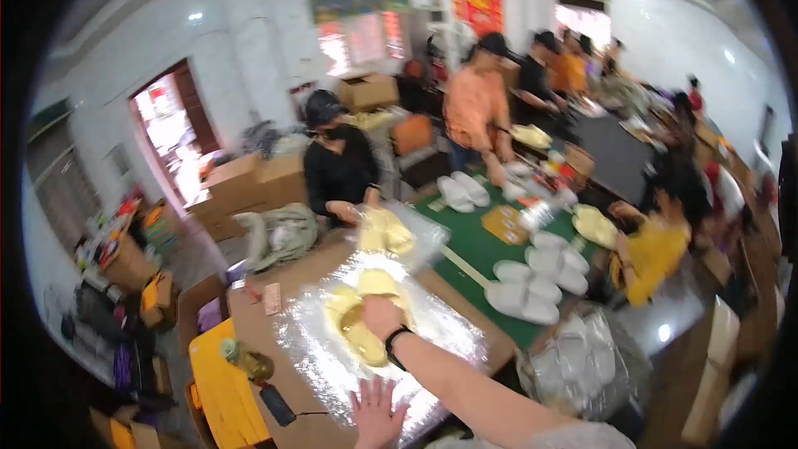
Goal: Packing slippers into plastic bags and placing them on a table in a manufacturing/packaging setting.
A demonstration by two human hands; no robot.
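A pair of yellow slippers (pixel 377 283) lies on a spread of shiny clear plastic film (pixel 445 328) in front of me. My right hand (pixel 383 318), with a black band on its wrist, reaches in from the lower right. It is closed at the middle of the pair, apparently gripping a slipper; its fingertips are partly hidden. Nearer to me, my left hand (pixel 378 412) rests flat with fingers spread on the film's near edge. Across the table, a person in black handles another pair of yellow slippers (pixel 386 231) on clear film.
Several white slippers (pixel 522 293) stand on a green work surface (pixel 467 262) to the right, near a plastic bag of white slippers (pixel 582 357). A dark phone-like object (pixel 278 405) and a yellow sheet (pixel 223 387) lie at left. Co-workers stand around the tables; cardboard boxes (pixel 258 185) are stacked behind.
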